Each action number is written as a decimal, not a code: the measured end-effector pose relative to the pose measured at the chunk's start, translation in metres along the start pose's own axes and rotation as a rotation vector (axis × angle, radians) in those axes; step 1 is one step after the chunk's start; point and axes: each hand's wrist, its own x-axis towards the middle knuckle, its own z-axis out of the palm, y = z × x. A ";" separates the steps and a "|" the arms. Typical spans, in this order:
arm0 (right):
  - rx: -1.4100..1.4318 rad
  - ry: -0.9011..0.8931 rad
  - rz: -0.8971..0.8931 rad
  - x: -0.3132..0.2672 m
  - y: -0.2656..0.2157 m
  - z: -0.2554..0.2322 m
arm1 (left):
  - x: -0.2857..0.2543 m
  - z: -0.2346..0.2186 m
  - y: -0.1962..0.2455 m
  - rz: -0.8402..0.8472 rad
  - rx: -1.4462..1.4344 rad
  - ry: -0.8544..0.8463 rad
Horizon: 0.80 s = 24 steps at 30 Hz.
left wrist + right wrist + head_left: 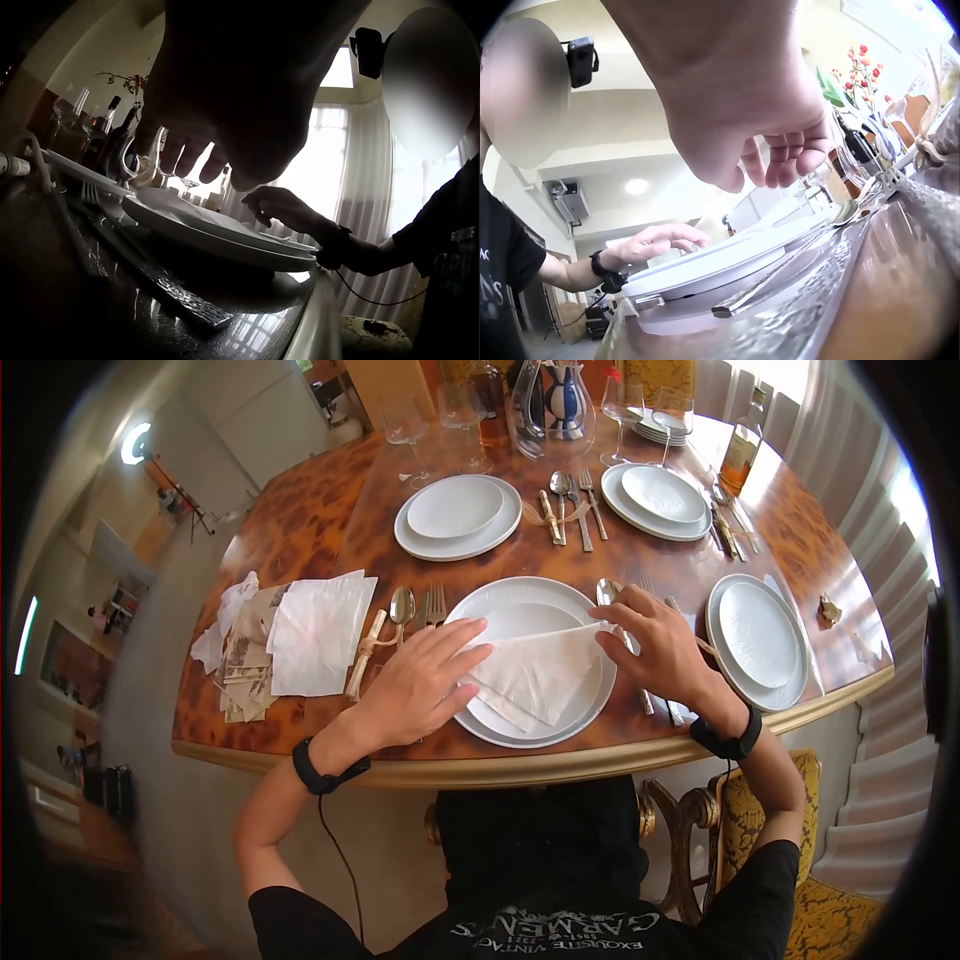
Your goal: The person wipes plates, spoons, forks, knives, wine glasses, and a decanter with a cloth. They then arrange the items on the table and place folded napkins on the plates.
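A white paper napkin [545, 672], folded into a triangle with its long edge on the far side, lies across a small plate [520, 618] stacked on a larger white plate [470, 732]. My left hand [415, 685] hovers at the napkin's left end with its fingers extended. Over the right corner my right hand [660, 645] hangs with fingers loosely bent, thumb beside the napkin. Nothing shows between the right fingers [784, 161] in the right wrist view. The left hand is a dark shape above the plate rim in the left wrist view.
Left of the plate are a spoon [402, 607], a fork [436, 603], a tied rolled bundle [366, 655] and a stack of napkins [318, 632]. Cutlery and another plate setting [760, 635] stand to the right. Wine glasses [462, 415] and a bottle [742, 445] are farther back.
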 end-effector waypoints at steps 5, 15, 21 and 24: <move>-0.037 -0.005 -0.217 0.001 -0.019 0.008 | -0.013 0.005 0.009 0.060 -0.067 -0.131; 0.187 -0.160 -0.242 0.019 -0.034 0.004 | -0.093 -0.039 -0.109 -0.764 0.291 0.229; 0.270 -0.191 -0.283 0.026 -0.040 0.010 | -0.170 -0.028 -0.191 -1.076 0.334 0.199; 0.290 -0.200 -0.284 0.028 -0.039 0.013 | -0.196 -0.013 -0.225 -1.044 -0.038 0.487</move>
